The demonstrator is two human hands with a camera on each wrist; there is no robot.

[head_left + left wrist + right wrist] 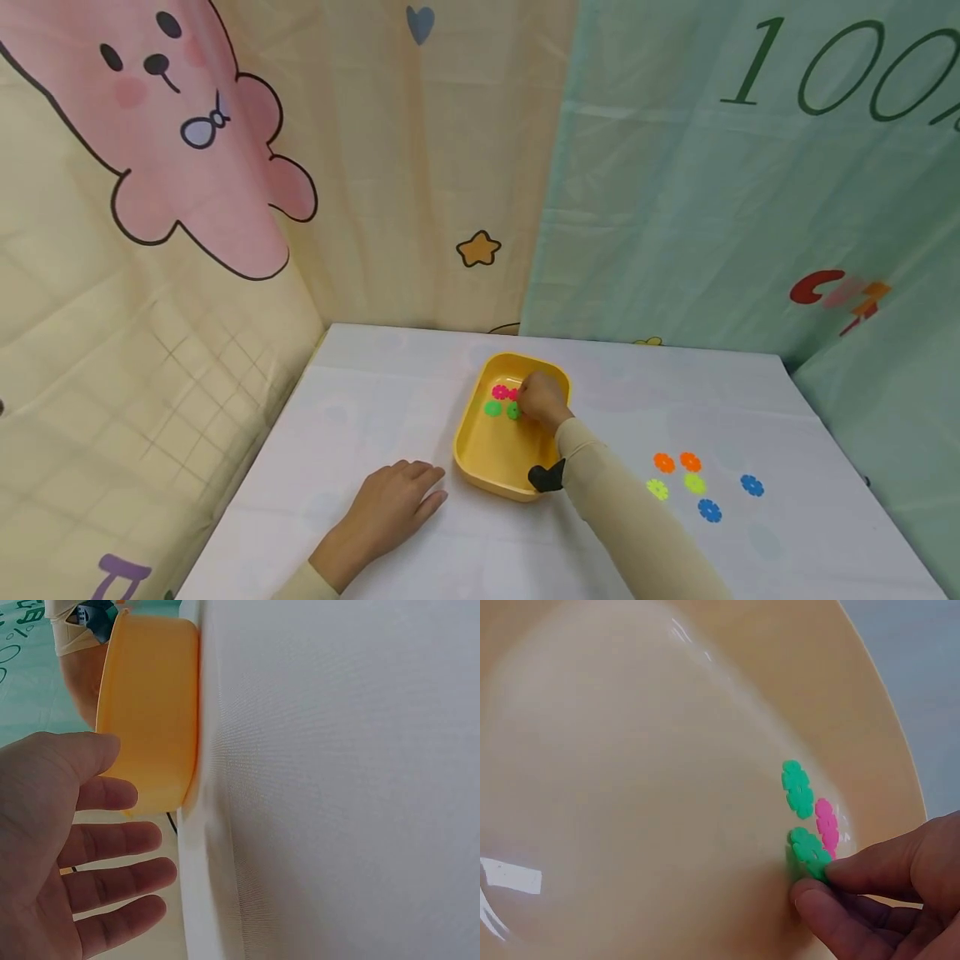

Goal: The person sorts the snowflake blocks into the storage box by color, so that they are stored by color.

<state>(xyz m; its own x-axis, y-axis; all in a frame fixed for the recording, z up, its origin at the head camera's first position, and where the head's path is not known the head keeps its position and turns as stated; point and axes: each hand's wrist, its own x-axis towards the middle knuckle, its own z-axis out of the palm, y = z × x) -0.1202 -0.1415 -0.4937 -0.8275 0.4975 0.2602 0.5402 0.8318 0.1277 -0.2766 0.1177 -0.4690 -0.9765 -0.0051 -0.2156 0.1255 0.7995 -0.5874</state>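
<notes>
On the white table [345, 392], two orange pieces [664, 462], two yellow pieces [657, 489] and two blue pieces [709, 511] lie beyond the right sleeve [630, 517], which hides part of the yellow tray [495, 454]. Inside the tray, beside pink pieces [499, 392] and another green one [798, 789], the right hand [543, 398] pinches a tilted green piece [810, 851], flower-shaped with notched edges. The left hand [393, 504] is just beside the tray, fingers loosely apart, holding nothing.

The tray [498, 446] looks smooth, shiny plastic – the flowers [709, 510] look plastic too – the white sheet [345, 780] dull cloth.
</notes>
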